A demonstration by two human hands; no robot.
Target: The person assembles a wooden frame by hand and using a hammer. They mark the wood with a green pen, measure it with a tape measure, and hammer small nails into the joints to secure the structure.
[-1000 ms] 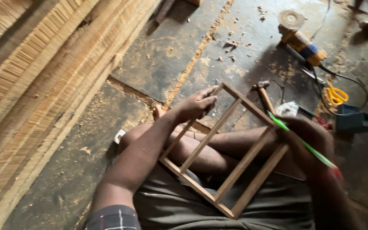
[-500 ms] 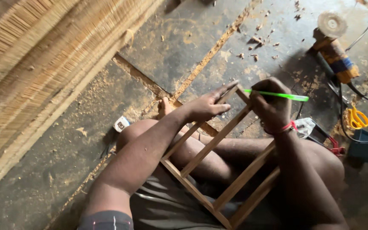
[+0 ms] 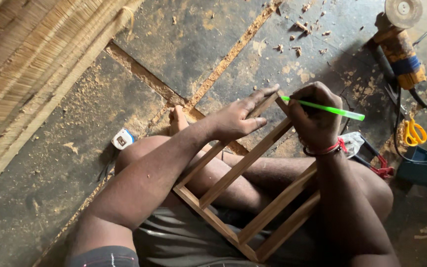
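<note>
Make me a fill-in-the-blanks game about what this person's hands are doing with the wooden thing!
1. The right hand holds a pen coloured ____.
2. The left hand presses on the top corner of the wooden ____ resting on the person's lap.
3. The scissors on the floor have ____ handles.
4. A ____ band circles the right wrist.

Missing words: green; frame; yellow; red

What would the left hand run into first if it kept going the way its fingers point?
Probably the right hand, gripping the green pen at the wooden frame's far corner. The left hand points along that top rail toward it.
</note>
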